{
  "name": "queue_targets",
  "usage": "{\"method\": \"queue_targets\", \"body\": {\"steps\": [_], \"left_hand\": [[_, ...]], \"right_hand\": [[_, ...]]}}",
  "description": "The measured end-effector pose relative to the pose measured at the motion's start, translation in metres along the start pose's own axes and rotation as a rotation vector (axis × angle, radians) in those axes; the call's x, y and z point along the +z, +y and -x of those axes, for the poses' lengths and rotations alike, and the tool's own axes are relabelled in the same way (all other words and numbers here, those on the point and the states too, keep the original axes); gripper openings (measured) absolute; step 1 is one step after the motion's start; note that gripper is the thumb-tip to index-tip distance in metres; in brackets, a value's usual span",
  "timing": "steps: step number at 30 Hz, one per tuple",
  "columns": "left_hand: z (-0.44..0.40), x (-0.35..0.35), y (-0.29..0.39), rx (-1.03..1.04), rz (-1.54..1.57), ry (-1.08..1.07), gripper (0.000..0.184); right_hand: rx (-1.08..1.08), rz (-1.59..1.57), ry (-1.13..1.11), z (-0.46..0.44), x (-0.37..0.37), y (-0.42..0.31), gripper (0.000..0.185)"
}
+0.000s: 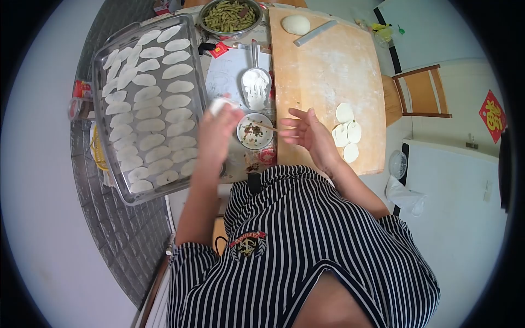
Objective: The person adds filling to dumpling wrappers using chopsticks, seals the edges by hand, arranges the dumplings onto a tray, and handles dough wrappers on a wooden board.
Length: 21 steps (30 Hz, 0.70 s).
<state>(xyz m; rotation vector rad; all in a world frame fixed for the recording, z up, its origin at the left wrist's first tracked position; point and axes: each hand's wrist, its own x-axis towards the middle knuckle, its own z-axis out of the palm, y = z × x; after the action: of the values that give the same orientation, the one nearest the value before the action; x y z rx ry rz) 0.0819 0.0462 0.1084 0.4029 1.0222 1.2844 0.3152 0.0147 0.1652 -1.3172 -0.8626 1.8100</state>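
Note:
My left hand [217, 128], blurred by motion, holds a white dumpling [223, 105] near the tray's right edge. My right hand [309, 131] is open over the left side of the wooden board [322, 82], its fingers spread. Between my hands is a small white bowl [255, 143] with bits of dark filling and a thin wooden stick [264, 125], whose outer end lies close to my right fingertips. Several flat dough rounds [350, 152] lie on the board to the right of my right hand. Rows of white dumplings [177, 72] fill much of the metal tray [198, 71] on the left.
A metal scoop of flour [256, 87] lies above the bowl. At the back stand a basin of green pods [228, 17], a dough ball [296, 24] and a grey flat bar [315, 33]. A wooden chair [424, 90] is at the right.

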Motion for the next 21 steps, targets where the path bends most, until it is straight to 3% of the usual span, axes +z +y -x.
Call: {"method": "queue_targets", "body": {"steps": [2,4,5,6,7,9,10,12,14,16,21], "left_hand": [[-0.036,-0.03,0.033,0.131,-0.145,0.015,0.032],[-0.096,-0.081,0.068,0.372,-0.298,-0.133,0.034],[-0.144,-0.122,0.084,0.306,-0.043,-0.137,0.044],[-0.149,-0.136,0.109,0.532,-0.767,-0.066,0.052],[-0.153,-0.149,0.135,0.767,-1.462,0.165,0.062],[-0.176,-0.173,0.141,0.602,-0.836,0.341,0.058],[-0.169,-0.148,0.148,0.371,-0.121,0.482,0.06],[-0.121,-0.099,0.127,0.48,-0.116,0.343,0.064],[-0.095,-0.08,0.091,0.398,-0.155,0.205,0.058],[-0.071,-0.058,0.052,0.229,-0.166,0.17,0.05],[-0.016,-0.014,-0.013,-0.009,-0.16,0.138,0.034]], "right_hand": [[0.024,0.088,0.1,0.003,-0.016,0.003,0.067],[0.022,0.054,0.149,0.003,-0.033,0.01,0.061],[0.017,0.052,0.193,0.004,-0.043,0.013,0.06],[0.011,0.051,0.245,0.005,-0.057,0.014,0.059],[-0.025,0.038,0.341,0.006,-0.073,0.015,0.049],[-0.111,0.133,0.533,0.003,-0.126,0.025,0.04],[-0.183,0.231,0.678,0.002,-0.152,0.033,0.031],[-0.207,0.211,0.889,0.01,-0.204,0.043,0.021],[-0.081,0.231,1.058,0.02,-0.241,0.053,0.022],[0.098,0.482,1.07,0.027,-0.276,0.068,0.029],[0.102,0.772,1.173,0.007,-0.317,0.103,0.032]]}}
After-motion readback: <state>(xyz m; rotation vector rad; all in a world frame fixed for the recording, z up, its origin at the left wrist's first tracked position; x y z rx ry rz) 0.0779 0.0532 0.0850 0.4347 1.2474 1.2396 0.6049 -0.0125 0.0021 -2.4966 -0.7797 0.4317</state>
